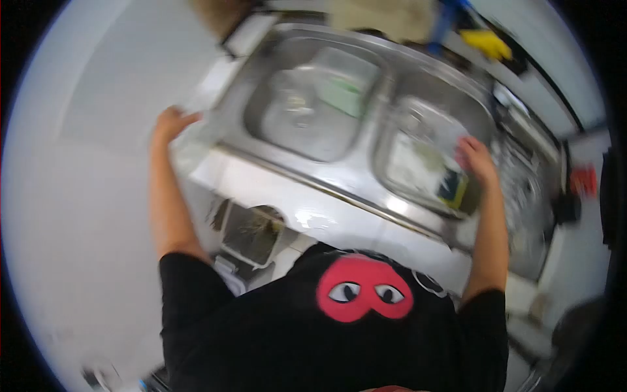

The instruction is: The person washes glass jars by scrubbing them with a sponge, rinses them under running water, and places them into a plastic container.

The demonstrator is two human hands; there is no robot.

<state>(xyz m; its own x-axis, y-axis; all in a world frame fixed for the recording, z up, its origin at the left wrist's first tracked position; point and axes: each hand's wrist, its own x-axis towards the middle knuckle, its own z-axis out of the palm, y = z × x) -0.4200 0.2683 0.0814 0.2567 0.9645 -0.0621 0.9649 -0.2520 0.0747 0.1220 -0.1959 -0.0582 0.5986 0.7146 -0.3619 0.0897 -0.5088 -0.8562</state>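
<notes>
At the counter's left edge my left hand [173,124] is closed, thumb toward the sink, on a blurred see-through plastic piece [192,145]. My right hand [477,160] is over the right side of the right basin [385,157], fingers blurred but apart, with nothing visible in them. Just below it lies a yellow and dark green sponge [452,189]. Whitish, sudsy water and a round clear item [413,123] are in that basin. The left basin [261,124] holds a clear plastic container [346,65] and a pale green item [343,97].
Beneath the counter stands an open bin [251,238] with waste in it. A metal rack area [522,189] with blurred clear items is right of the sink. A yellow glove-like item [486,44] lies behind the sink. A white wall [98,183] borders the left.
</notes>
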